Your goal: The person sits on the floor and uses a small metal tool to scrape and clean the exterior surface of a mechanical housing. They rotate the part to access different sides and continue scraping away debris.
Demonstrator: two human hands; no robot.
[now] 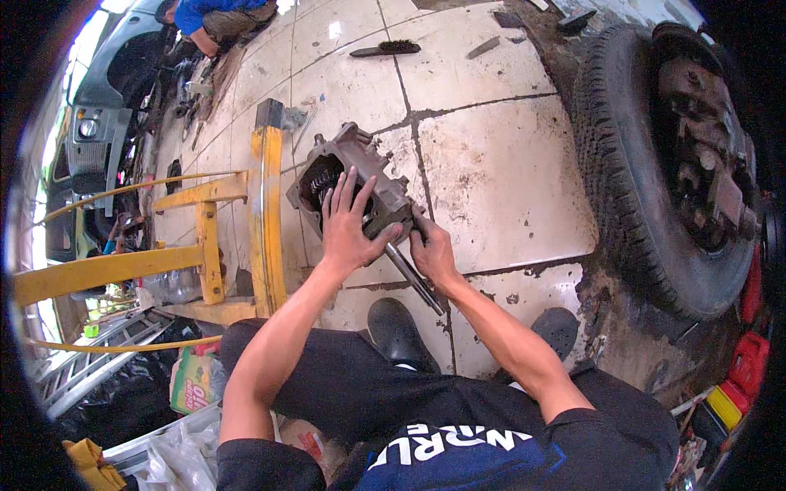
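Note:
A dirty metal gearbox housing (pixel 378 168) rests on the tiled floor in front of me, tilted, with gears (pixel 325 178) showing in its open side. From its near end a bare splined shaft (pixel 416 282) sticks out toward my feet. My left hand (pixel 350 227) lies over the opening with its fingers stretched out, the thumb beside the near end; what is under the palm is hidden. Bent fingers of my right hand (pixel 432 252) grip the housing's near right corner, just beside the shaft. Those fingertips are partly hidden.
A yellow metal frame (pixel 267 204) stands close on the left. At the right is a large tyre (pixel 626 164) with rusty hub parts. A black brush (pixel 386 49) lies on the far floor. Another person (pixel 221 20) crouches at the far left. Red and yellow cases (pixel 733 389) sit at the lower right.

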